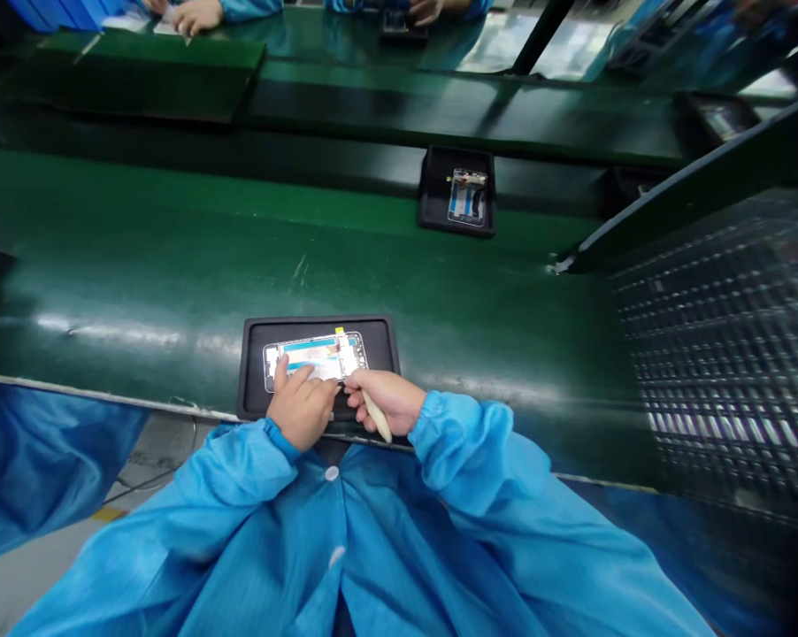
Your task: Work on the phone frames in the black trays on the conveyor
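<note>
A phone frame (316,358) with blue strips and a yellow tab lies in a black tray (257,332) at the near edge of the green bench. My left hand (303,405) rests on the frame's lower left part, its fingers spread. To its right, my right hand (386,400) is closed round a pale, cream-coloured tool (376,416). The tool's handle end points down toward me, and its tip is hidden by the fingers at the frame's lower right edge.
Farther back on the green bench (173,239) stands another black tray (427,208) holding a second phone frame (467,196). A ribbed rack (724,354) is at the right. Across the bench show a co-worker's hand (198,16) and another person's hand (425,11).
</note>
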`<move>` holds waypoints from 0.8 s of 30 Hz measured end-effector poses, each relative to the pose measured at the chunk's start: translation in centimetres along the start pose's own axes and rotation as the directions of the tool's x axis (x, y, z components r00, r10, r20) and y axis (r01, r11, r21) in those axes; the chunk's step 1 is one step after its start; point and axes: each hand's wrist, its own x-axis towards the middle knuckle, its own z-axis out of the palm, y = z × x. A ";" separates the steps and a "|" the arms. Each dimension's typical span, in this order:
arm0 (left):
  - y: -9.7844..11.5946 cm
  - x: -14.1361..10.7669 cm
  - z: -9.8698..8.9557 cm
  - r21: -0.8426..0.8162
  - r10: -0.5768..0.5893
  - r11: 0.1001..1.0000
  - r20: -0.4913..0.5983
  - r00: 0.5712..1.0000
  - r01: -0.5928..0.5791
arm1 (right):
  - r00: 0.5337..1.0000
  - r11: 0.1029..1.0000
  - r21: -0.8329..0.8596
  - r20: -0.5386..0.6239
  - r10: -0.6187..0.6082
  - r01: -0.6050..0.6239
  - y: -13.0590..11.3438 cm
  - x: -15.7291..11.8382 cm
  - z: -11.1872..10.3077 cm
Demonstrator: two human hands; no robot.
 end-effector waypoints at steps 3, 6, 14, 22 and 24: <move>0.0 0.3 0.3 0.018 -0.008 1.000 0.012 1.000 0.008 | 0.993 0.994 -0.018 -0.048 -0.112 0.111 -0.1 0.0 -0.5; 0.1 0.6 0.7 0.032 -0.041 0.999 0.092 0.995 0.038 | 0.895 0.922 0.004 -0.242 -0.375 0.387 -0.1 0.4 -1.3; 0.1 1.1 0.9 0.018 -0.109 0.994 0.326 0.939 0.110 | 0.396 0.643 -0.327 -0.573 -0.718 0.693 1.9 2.0 -1.9; 0.2 1.6 0.7 -0.012 -0.115 0.991 0.398 0.910 0.131 | 0.129 0.371 -0.476 -0.465 -0.876 0.798 3.8 3.6 -0.7; 0.2 1.6 0.8 -0.015 -0.115 0.991 0.401 0.909 0.132 | 0.095 0.350 -0.511 -0.459 -0.883 0.785 3.8 3.7 -0.7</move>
